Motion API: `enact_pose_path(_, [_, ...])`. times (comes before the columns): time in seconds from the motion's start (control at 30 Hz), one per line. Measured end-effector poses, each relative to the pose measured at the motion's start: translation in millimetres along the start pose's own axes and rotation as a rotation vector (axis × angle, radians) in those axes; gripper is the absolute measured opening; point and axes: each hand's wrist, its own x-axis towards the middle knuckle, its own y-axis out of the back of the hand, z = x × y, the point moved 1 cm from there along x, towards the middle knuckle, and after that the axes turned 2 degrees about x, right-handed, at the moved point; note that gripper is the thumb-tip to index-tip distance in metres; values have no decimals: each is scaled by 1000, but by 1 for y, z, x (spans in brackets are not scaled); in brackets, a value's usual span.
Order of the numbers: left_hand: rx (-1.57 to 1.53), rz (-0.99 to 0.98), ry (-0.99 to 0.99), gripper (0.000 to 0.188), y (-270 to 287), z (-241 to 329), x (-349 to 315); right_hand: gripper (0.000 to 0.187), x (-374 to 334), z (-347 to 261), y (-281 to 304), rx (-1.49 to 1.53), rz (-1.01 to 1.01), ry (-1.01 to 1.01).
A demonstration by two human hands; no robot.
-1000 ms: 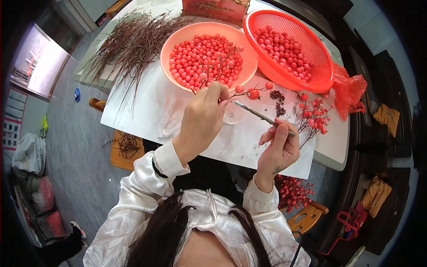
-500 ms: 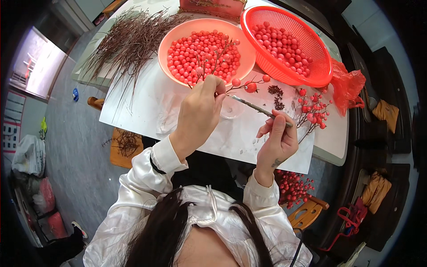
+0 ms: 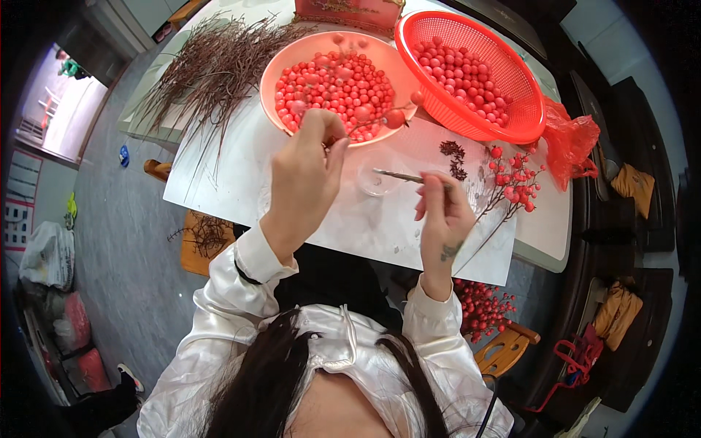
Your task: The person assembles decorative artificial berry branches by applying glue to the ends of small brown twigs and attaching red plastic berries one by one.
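My left hand [image 3: 301, 179] is closed on the stem of a thin artificial berry twig [image 3: 395, 119], whose red berries spread out over a peach bowl [image 3: 269, 93] filled with loose red berries. In my right hand [image 3: 443, 219] a slender, dark, brush-like stick [image 3: 403, 176] is pinched between thumb and fingers. The stick's pale tip points left, over a small clear round dish [image 3: 370, 187] on the white sheet [image 3: 350, 233]. Right of that hand lies a finished-looking berry spray [image 3: 513, 182] with a long stem. Small dark star-shaped bits [image 3: 454, 157] lie in a cluster on the sheet.
A red mesh basket [image 3: 537, 87] of berries tilts at the back right, beside a crumpled red plastic bag [image 3: 569, 142]. Bare brown twigs [image 3: 212, 66] are heaped at the back left. More berry sprays [image 3: 482, 310] rest on a wooden chair [image 3: 507, 347] below the table edge.
My left hand has drawn left and slightly down with the berry twig, which has turned. My right hand has moved left and down a little, taking the stick's tip away from the twig to the dish.
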Motion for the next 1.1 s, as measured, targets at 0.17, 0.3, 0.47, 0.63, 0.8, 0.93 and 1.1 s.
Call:
enact_pose_path(0.17, [-11, 105, 77, 19, 21, 4, 6, 12, 11, 23, -17, -294, -183, 89])
enact_pose_path(0.3, [-58, 125, 109, 20, 31, 3, 6, 13, 13, 20, -21, -373, -213, 84])
enact_pose_path(0.47, [-130, 108, 133, 21, 30, 6, 3, 20, 10, 26, -22, -286, -265, -40])
enact_pose_path(0.63, [-108, 48, 142, 20, 19, -1, -3, 30, 9, 16, -18, -316, -245, -74])
enact_pose_path(0.8, [-99, 51, 168, 19, 19, -4, -2, 45, 7, -19, 14, -533, -207, -54])
enact_pose_path(0.93, [-130, 57, 197, 19, 22, -6, -3, 36, 15, -66, 43, -664, -365, 8])
enact_pose_path(1.1, [-174, 64, 229, 20, 29, -3, 0, 23, 53, -122, 45, -849, -414, 115])
